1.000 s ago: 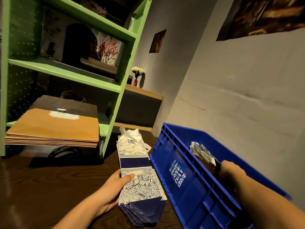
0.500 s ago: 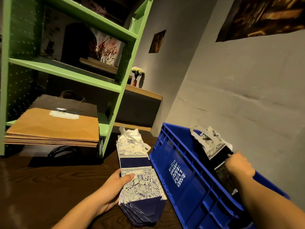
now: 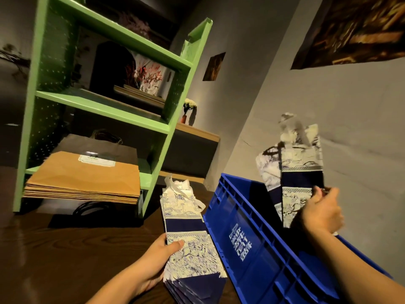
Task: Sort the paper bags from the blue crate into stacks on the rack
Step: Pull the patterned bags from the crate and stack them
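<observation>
1. L hand [image 3: 157, 257], 7 o'clock: thumb on top of the blue-white stack [image 3: 192, 244], gripping its left edge. Stack lies flat on the table [image 3: 65, 249]. No shift there in the last sec.
2. Blue crate [image 3: 252, 238], 5 o'clock: long wall just beside the stack's rt edge, so no slack on that side.
3. R hand [image 3: 322, 211], 3 o'clock: was down in the crate a sec ago, now up above the rim, pinching the lifted bags [image 3: 300, 172] (looks like 2, blurred), handles up. Pick is done; next is prob. onto the stack at 6.
4. Path: only the crate rim to clear, air above is open.
5. Green rack [image 3: 105, 108], 10–11 o'clock: brown bag stack [image 3: 87, 181] overhangs the bottom shelf's front edge. The rack's rt post stands near my stack's handle end.
</observation>
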A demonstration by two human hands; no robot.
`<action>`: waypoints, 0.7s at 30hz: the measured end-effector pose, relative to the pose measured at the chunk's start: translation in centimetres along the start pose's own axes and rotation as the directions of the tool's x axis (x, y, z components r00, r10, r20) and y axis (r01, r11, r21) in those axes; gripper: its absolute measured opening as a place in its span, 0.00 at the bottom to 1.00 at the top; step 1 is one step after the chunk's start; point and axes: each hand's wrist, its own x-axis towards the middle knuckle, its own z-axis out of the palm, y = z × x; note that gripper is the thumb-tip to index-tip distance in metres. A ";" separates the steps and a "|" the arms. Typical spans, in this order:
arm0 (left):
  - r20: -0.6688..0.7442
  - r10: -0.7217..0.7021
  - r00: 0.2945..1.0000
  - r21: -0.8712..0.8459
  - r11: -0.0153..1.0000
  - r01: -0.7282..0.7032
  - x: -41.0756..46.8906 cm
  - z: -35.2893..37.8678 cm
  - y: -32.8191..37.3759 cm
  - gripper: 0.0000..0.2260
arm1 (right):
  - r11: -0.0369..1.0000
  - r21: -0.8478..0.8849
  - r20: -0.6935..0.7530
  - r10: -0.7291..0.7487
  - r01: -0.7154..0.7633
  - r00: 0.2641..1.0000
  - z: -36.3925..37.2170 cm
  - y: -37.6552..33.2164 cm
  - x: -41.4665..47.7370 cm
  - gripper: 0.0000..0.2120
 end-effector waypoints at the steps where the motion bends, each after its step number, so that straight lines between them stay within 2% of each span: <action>1: -0.004 -0.008 1.000 -0.005 1.000 0.008 0.1 0.0 0.1 0.15 | 0.995 0.100 -0.026 0.023 -0.020 0.999 -0.3 -1.2 0.3 0.12; 4: -0.008 -0.021 1.000 -0.017 1.000 0.020 0.4 -0.3 0.4 0.17 | 0.907 0.410 -0.015 0.112 -0.096 0.994 -1.3 -5.3 1.8 0.12; 6: -0.016 -0.013 1.000 -0.009 1.000 0.013 0.5 -0.2 0.5 0.17 | 0.840 0.511 0.092 0.157 -0.183 0.983 -2.0 -8.1 3.0 0.14; 8: -0.008 -0.014 1.000 -0.010 1.000 0.013 0.5 -0.1 0.5 0.17 | 0.737 0.585 0.357 0.141 -0.339 0.923 -3.3 -10.9 3.1 0.13; 10: 0.004 -0.014 1.000 -0.011 1.000 0.014 0.5 0.0 0.5 0.16 | 0.672 0.539 0.655 0.045 -0.508 0.754 -4.6 -13.1 0.7 0.06; 11: 0.007 -0.014 1.000 -0.011 1.000 0.014 0.3 0.1 0.6 0.16 | 0.688 0.490 0.743 -0.009 -0.535 0.669 -4.4 -13.5 -1.0 0.05; 12: 0.000 -0.016 1.000 -0.016 1.000 0.016 0.1 0.1 0.6 0.16 | 0.725 0.446 0.785 -0.037 -0.524 0.618 -3.9 -13.6 -2.9 0.05; 13: -0.010 -0.017 1.000 -0.030 0.999 0.017 0.0 0.0 0.6 0.16 | 0.756 0.421 0.798 -0.047 -0.501 0.600 -2.9 -13.2 -4.9 0.05; 16: -0.015 -0.019 1.000 -0.070 0.997 0.018 -0.8 0.3 0.8 0.14 | 0.834 0.363 0.784 -0.033 -0.415 0.620 0.7 -10.7 -11.3 0.02; 18: -0.015 -0.031 0.999 -0.105 0.994 0.029 -0.9 0.5 0.9 0.16 | 0.873 0.312 0.778 -0.009 -0.374 0.628 2.8 -8.9 -15.1 0.01; 19: -0.018 -0.042 0.999 -0.131 0.991 0.039 -1.0 0.6 1.0 0.18 | 0.891 0.286 0.787 -0.007 -0.354 0.617 3.5 -8.2 -16.7 0.02; 21: -0.023 -0.073 0.997 -0.173 0.983 0.068 -1.0 0.4 1.2 0.21 | 0.898 0.229 0.847 0.006 -0.376 0.531 4.0 -7.6 -19.2 0.03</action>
